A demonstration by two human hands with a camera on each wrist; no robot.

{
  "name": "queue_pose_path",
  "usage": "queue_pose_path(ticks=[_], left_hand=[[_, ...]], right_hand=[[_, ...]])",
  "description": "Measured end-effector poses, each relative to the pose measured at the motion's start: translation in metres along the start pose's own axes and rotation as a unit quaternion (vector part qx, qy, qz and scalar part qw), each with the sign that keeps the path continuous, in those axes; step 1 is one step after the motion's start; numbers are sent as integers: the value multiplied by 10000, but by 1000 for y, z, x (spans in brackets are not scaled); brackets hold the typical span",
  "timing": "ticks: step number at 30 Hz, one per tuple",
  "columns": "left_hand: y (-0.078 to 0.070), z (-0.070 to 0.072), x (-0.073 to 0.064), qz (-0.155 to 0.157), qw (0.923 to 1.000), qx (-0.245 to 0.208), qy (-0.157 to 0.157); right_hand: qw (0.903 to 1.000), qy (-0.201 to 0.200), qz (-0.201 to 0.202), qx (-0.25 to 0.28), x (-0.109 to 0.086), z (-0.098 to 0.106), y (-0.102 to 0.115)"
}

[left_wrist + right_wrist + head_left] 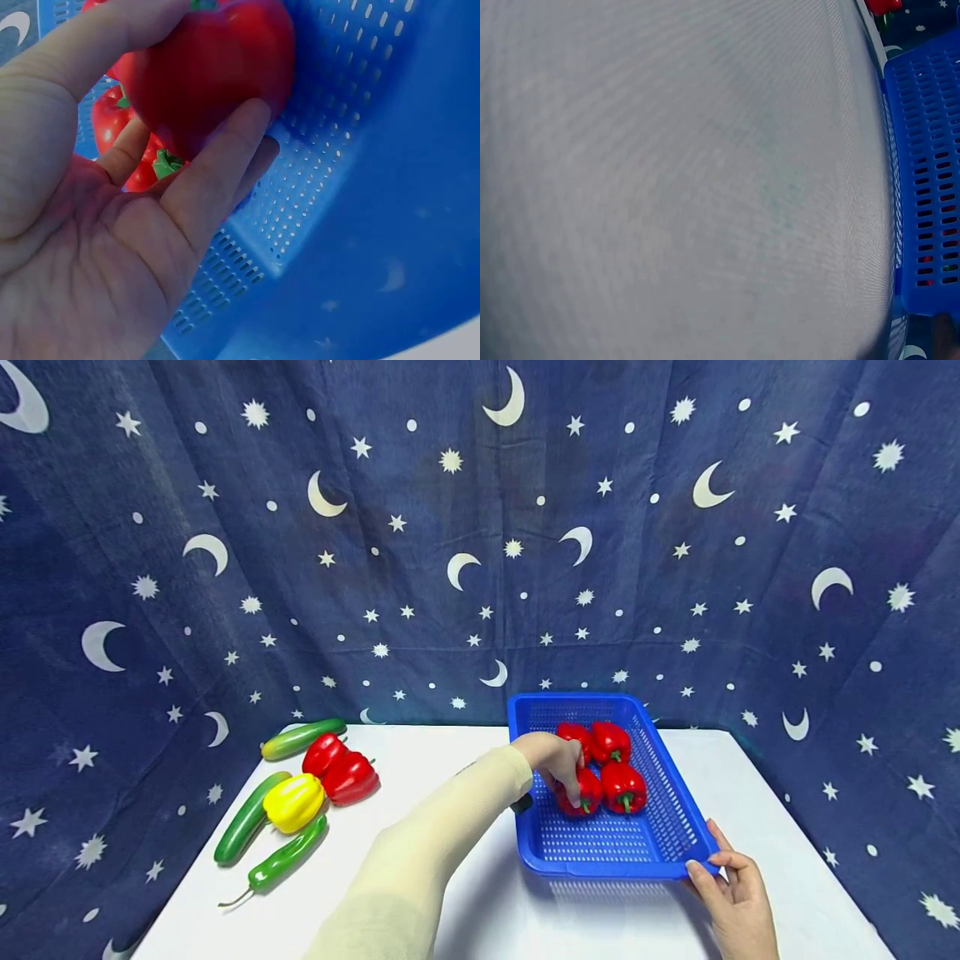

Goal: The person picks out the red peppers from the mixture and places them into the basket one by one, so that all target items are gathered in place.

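A blue plastic basket [600, 870] rests on the white table with several red bell peppers in it. My left hand [551, 756] reaches over its left rim and holds one red bell pepper [217, 67] between thumb and fingers, inside the basket. Behind that one, other red bell peppers [624, 787] sit close together. At the basket's near right corner, my right hand [738, 897] grips the rim, thumb on top. Only the basket's slotted side [930, 150] and a dark fingertip at its edge show in the right wrist view.
On the table's left lie two cucumbers [251, 818], two red bell peppers [351, 778], a yellow bell pepper [294, 802] and a long green chili pepper [288, 854]. A dark blue curtain [420, 527] with moons and stars hangs behind the white table [427, 760].
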State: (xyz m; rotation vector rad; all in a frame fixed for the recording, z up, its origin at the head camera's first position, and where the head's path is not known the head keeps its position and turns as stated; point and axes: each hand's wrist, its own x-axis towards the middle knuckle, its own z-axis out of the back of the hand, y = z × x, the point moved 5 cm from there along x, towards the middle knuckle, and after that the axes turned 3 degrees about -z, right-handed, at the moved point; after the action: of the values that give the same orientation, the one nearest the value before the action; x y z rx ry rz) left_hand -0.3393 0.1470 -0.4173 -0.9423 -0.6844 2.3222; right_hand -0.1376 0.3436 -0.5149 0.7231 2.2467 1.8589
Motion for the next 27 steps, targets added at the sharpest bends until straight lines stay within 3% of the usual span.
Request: queue_pose_path(ticks=[7, 19, 27], left_hand=[[3, 2, 2, -65, 9997, -57, 218], [8, 8, 7, -49, 9993, -312, -203], [11, 8, 8, 183, 9992, 76, -342]], right_hand=[[9999, -14, -88, -132, -1, -1, 1], [9997, -65, -117, -191, -1, -1, 2], [10000, -10, 54, 47, -2, -1, 2]])
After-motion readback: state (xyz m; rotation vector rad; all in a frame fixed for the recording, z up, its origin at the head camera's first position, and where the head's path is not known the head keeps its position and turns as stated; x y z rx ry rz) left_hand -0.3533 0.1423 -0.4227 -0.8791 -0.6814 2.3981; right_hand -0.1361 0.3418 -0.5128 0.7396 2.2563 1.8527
